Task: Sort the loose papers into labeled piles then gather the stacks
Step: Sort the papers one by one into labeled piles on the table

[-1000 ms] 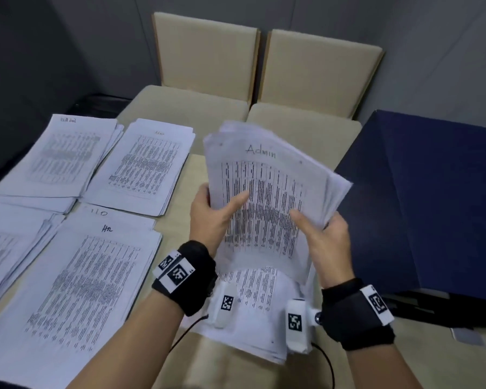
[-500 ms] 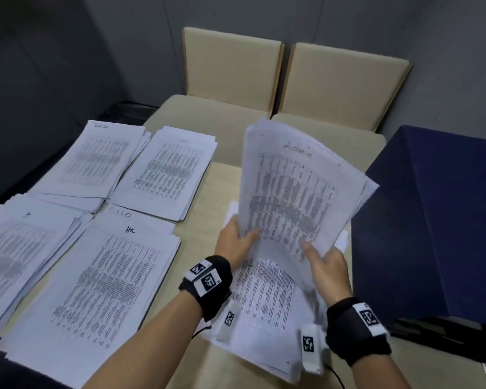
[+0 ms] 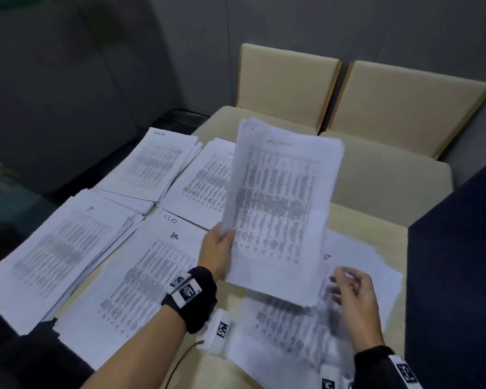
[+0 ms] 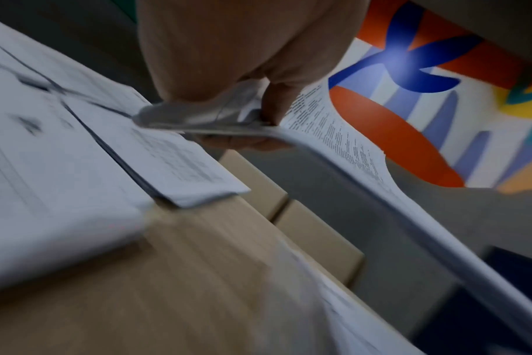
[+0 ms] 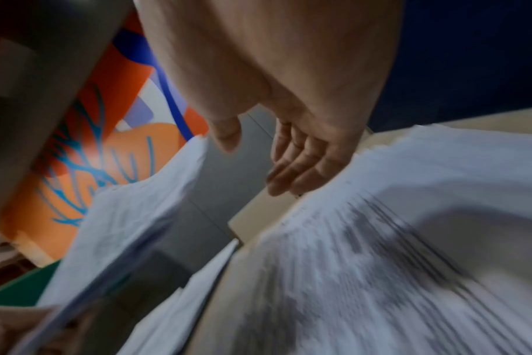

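My left hand (image 3: 219, 248) grips the lower left edge of a thick sheaf of printed papers (image 3: 281, 209), held tilted up above the table. In the left wrist view the thumb and fingers (image 4: 270, 108) pinch the sheaf (image 4: 334, 134). My right hand (image 3: 351, 287) hovers free over the loose pile (image 3: 306, 338) at the near right, fingers relaxed and holding nothing; the fingers (image 5: 301, 168) show spread above the pile (image 5: 410, 240). Several labeled piles lie to the left: the "Hr" pile (image 3: 141, 279), a near-left pile (image 3: 59, 251), and two far piles (image 3: 157, 164), (image 3: 205, 181).
A wooden table (image 3: 362, 223) carries everything. Two beige chairs (image 3: 286, 80), (image 3: 404, 105) stand at the far edge. A dark blue box or panel (image 3: 458, 276) rises at the right. Dark wall and floor lie to the left.
My right hand has let go of the sheaf and dropped toward the loose pile. The left hand alone now carries the sheaf, shifted leftward toward the labeled piles.
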Demonstrator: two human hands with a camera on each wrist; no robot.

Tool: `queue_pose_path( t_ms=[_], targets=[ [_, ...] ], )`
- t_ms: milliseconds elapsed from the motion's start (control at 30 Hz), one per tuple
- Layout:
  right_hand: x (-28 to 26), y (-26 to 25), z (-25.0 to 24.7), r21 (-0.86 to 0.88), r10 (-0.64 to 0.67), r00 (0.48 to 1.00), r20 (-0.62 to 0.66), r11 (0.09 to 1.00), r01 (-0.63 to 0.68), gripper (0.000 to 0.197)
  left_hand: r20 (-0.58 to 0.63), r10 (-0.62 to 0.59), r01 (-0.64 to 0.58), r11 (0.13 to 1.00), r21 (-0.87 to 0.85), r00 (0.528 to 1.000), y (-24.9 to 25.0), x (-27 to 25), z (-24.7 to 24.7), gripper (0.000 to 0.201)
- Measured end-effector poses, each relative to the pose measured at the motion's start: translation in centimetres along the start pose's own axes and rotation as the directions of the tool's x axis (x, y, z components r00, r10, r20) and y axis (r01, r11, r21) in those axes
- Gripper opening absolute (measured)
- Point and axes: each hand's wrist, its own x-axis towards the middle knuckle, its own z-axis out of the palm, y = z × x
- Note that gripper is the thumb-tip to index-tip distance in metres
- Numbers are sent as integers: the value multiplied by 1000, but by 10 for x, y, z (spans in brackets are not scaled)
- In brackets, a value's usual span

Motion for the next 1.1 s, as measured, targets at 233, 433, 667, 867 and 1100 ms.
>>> queue_pose_path(
  t_ms=[233, 433, 667, 867, 1100],
  targets=[
    [6, 56, -14, -277, 216, 967, -132, 929, -245, 25, -200, 14, 80, 889, 451, 980, 18, 144, -84, 26],
    [11, 68, -14, -447, 171, 938, -300, 844, -297, 28, -168, 18, 114, 659, 744, 986, 32, 220, -107, 51],
    [17, 61, 5, -565, 100, 892, -441, 742, -362, 51, -238, -74, 250, 277, 928, 968, 7, 261, -99, 96],
    [16, 62, -1, -565, 150, 906, -395, 739, -368, 49, -169, 144, 122, 286, 951, 975, -1, 229, -68, 78],
    [8, 66, -17, -547, 164, 893, -420, 739, -393, 42, 303, -6, -194, 757, 624, 953, -19, 69, 21, 24]
  ],
)
